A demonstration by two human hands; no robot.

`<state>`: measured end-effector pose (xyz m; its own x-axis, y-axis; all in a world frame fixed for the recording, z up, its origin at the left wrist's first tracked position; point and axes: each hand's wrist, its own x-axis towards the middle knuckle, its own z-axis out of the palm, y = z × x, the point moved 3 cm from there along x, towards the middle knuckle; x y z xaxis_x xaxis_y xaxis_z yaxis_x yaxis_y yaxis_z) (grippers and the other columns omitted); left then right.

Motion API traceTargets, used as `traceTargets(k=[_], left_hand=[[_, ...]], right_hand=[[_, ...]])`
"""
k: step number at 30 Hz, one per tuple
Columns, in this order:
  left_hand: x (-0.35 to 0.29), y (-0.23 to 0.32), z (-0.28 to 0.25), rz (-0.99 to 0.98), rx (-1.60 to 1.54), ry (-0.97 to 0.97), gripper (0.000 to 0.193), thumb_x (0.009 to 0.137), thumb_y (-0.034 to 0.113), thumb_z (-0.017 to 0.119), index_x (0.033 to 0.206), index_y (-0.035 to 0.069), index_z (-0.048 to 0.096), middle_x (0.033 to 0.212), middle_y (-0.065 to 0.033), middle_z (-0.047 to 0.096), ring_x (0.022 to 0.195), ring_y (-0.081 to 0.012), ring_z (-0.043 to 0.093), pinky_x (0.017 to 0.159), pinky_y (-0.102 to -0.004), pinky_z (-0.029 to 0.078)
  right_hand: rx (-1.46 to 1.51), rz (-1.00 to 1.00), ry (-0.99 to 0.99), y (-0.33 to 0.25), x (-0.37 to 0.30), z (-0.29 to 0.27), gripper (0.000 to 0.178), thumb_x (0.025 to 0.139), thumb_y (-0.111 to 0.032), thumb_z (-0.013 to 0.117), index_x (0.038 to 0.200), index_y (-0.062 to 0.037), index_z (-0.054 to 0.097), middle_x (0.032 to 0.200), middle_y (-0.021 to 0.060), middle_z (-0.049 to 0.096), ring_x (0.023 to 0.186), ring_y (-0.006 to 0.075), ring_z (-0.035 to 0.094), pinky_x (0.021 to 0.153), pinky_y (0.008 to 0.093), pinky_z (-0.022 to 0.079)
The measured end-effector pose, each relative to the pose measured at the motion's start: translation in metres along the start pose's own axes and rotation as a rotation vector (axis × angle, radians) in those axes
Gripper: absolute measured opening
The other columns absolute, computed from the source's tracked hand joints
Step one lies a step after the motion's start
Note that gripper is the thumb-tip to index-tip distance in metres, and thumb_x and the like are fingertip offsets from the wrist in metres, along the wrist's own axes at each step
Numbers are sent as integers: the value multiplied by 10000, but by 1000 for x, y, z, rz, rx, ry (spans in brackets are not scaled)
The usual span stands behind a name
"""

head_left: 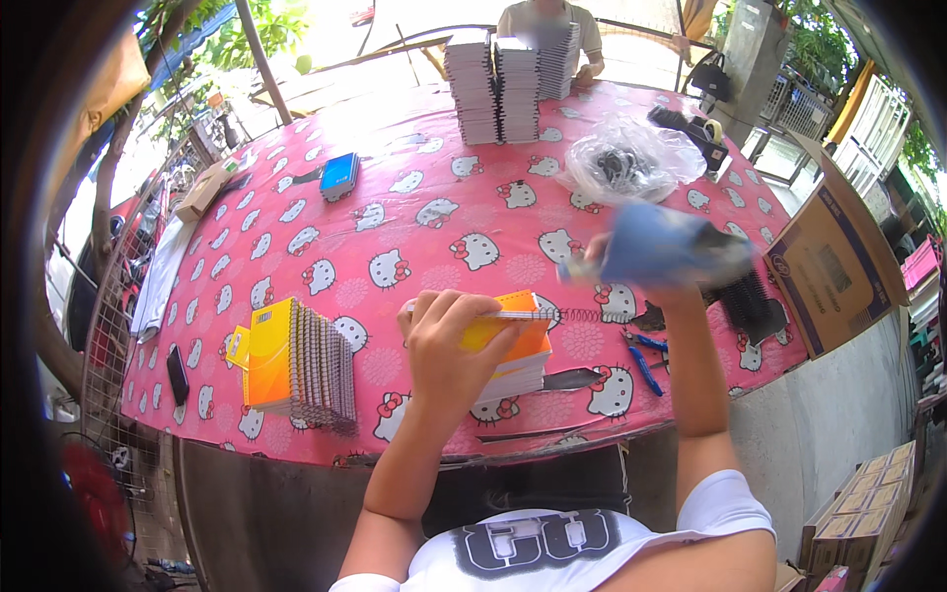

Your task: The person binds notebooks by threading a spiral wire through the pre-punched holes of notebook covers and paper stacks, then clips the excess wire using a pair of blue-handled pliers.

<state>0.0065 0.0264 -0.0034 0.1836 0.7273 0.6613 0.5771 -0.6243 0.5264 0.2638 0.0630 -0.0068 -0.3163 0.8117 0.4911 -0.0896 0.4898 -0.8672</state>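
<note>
My left hand [449,331] is closed on a notebook [517,315], seen edge-on above a short stack of yellow-orange notebooks [515,379]. A thin spiral wire coil [597,317] sticks out of the notebook's right end. My right hand [599,249] is closed around a blue drill-like tool [659,245], raised above and right of the coil. Motion smears the tool, so its exact kind is unclear. Its narrow tip points left, apart from the coil. Blue-handled pliers [644,367] lie on the table below the coil.
Spiral-bound yellow notebooks [281,355] stand stacked at left, near a phone [178,375]. Black coils [748,304] lie beside a cardboard box [831,259] at right. Farther off are a blue notebook [339,176], a plastic bag [631,163], tall notebook stacks [472,91] and a person [589,39].
</note>
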Motion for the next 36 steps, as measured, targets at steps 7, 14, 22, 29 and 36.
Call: traceTargets(k=[7, 14, 22, 29, 36], left_hand=[[4, 0, 3, 32, -5, 17, 251, 627, 205, 819, 817, 107, 687, 796, -18, 652, 834, -214, 587, 878, -380, 365], [7, 3, -1, -76, -60, -40, 302, 655, 186, 827, 908, 102, 684, 848, -35, 667, 855, -219, 603, 873, -394, 394], [-6, -18, -14, -158, -219, 80, 387, 707, 64, 815, 1061, 42, 661, 1093, -104, 625, 998, -216, 632, 854, -329, 522], [-20, -37, -7, -405, -861, 197, 319, 793, -52, 726, 1099, -15, 645, 1074, -85, 635, 966, -134, 627, 841, -270, 539], [-31, -59, -9, -459, -1016, 164, 406, 814, -92, 686, 1210, -32, 618, 1046, -120, 699, 941, -141, 664, 863, -242, 534]], right_hand=[[-432, 154, 20, -2, 2, -21, 235, 671, -33, 707, 895, -27, 637, 813, 43, 661, 748, 84, 582, 664, 290, 497], [-374, 114, -28, -4, 15, 9, 237, 629, 9, 691, 842, -20, 591, 794, 69, 660, 743, 149, 611, 694, 307, 494], [-638, 107, -7, -1, 35, 26, 251, 645, 3, 661, 892, -18, 625, 777, 32, 644, 719, 64, 544, 625, 242, 456], [-735, 37, -24, 7, 50, 38, 314, 640, -19, 691, 946, -19, 624, 793, 20, 652, 705, 112, 589, 618, 274, 477], [-906, 201, -21, 11, 50, 39, 268, 686, -83, 650, 947, -37, 605, 858, 149, 661, 805, 320, 646, 700, 403, 512]])
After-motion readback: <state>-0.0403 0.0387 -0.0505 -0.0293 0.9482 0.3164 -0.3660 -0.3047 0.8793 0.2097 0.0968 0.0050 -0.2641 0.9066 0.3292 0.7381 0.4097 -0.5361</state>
